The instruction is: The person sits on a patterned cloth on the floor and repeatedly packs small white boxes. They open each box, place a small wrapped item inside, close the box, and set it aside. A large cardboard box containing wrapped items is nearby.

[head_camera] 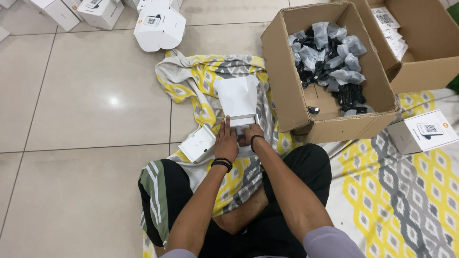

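Tiled floor, both hands (238, 138) seemingly gripping open white box (237, 102), cable-filled carton (330, 71) beside

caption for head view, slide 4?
Both hands press into small open white carton on patterned yellow-grey cloth, beside brown cardboard box of bagged black cables.

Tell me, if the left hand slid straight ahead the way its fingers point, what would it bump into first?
Probably the small white box it already touches; its raised lid flap stands just beyond the left hand. Depth is hard to judge from above.
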